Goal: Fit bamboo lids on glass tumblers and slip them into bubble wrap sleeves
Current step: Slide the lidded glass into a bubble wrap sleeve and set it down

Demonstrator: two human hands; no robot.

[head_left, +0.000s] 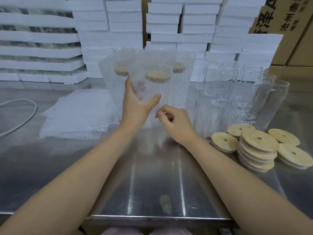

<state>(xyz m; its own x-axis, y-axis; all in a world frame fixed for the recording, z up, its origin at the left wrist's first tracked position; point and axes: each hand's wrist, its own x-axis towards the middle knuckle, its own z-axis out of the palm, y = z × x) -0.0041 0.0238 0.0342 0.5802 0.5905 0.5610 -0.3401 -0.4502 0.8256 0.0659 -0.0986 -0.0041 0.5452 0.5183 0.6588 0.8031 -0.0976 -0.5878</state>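
Note:
My left hand [137, 100] grips a lidded glass tumbler inside a bubble wrap sleeve [152, 89], held upright above the steel table; its bamboo lid [158, 76] shows through the wrap. Two more sleeved tumblers [118, 72] stand just behind it. My right hand [174, 122] hovers below and to the right of the sleeve, fingers loosely curled, holding nothing. Bare glass tumblers [240, 95] stand at the right. Loose bamboo lids [259, 146] lie stacked in front of them. A pile of flat bubble wrap sleeves [77, 114] lies at the left.
White foam boxes [125, 22] are stacked high along the back of the steel table [152, 184]. Cardboard cartons [288, 31] stand at the back right. A white cable [22, 116] loops across the far left. The table's front edge runs close to my body.

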